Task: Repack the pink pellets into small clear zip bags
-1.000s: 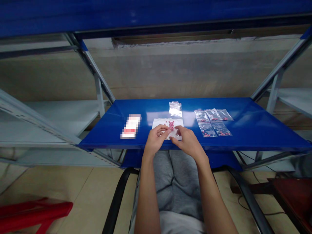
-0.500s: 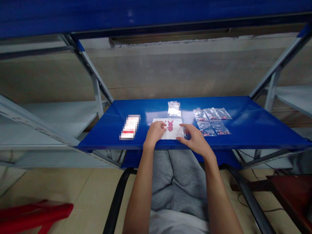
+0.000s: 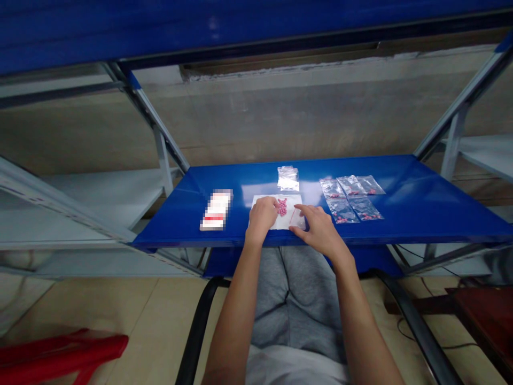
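Rightward on the blue shelf, filled bags hold pink pills. Loose pills sit heaped on a white sheet. The right hand, palm down, pinches a small bag at the sheet's right edge. The left hand is curled beside the heap; can't tell its grip.

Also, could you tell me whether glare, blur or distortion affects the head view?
Head view: pale glare on the blue shelf beside the stack of clear bags; the white pack at left is pixelated; wide-angle distortion splays the grey uprights; left hand and right hand look sharp.
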Available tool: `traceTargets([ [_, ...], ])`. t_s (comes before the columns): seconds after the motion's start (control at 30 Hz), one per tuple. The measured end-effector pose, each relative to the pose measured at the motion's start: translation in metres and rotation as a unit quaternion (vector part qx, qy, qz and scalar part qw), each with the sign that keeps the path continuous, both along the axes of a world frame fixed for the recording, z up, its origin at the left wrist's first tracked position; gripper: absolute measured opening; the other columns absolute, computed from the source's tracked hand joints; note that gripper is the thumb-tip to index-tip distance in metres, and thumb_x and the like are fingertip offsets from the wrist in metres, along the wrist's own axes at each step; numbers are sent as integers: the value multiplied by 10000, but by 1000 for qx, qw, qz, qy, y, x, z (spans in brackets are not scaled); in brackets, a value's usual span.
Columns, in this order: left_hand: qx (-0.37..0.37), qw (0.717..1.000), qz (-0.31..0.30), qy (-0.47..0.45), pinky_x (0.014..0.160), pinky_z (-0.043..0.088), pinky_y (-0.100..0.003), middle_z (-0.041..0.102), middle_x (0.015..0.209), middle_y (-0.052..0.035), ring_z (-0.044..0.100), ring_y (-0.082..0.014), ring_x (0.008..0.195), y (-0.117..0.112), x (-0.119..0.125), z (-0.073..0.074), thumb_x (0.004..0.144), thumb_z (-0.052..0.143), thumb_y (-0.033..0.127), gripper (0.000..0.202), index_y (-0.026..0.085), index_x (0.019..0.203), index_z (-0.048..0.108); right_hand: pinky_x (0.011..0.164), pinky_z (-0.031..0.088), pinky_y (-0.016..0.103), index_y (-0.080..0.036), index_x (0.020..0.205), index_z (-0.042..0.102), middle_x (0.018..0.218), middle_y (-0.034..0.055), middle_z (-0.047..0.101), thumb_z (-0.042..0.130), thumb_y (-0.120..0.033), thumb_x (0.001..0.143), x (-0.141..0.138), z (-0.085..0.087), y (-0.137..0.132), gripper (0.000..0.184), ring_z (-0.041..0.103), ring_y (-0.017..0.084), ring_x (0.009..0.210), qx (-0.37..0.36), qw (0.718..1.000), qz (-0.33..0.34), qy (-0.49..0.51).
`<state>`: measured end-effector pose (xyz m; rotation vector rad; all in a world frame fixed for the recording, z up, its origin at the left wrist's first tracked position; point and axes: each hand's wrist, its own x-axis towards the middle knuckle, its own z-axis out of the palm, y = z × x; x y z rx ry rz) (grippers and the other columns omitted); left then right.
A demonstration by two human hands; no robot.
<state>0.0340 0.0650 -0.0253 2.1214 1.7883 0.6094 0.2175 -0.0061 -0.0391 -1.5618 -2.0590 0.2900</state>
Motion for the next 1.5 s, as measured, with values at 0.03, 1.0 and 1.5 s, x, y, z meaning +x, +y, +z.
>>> traceTargets([
  [0.03,-2,1000,-2,-1,945,497,-344,769,1089,-121,682,-272,1094,1,0,-1,901,614,129,201,211,974,782,978,441,477,-221,1411,565,1215,122,695,664,-410,912,-1,0,0,543,586,348,1152,-1,1000,2,-2],
  [1.0,-109,898,-201,-376,938,530,-341,803,1044,-88,714,-230,1012,-20,-11,16,852,690,290,200,162,951,809,929,513,464,-167,1361,618,1171,150,734,667,-439,931,-15,-4,1,512,681,325,1061,106,983,31,146],
  [1.5,-21,994,37,-105,909,526,-303,789,984,-87,720,-212,959,-19,0,-7,852,714,161,152,178,977,800,950,515,518,-175,1402,584,1188,156,718,714,-432,890,-9,-10,4,588,658,346,1077,112,981,15,157],
])
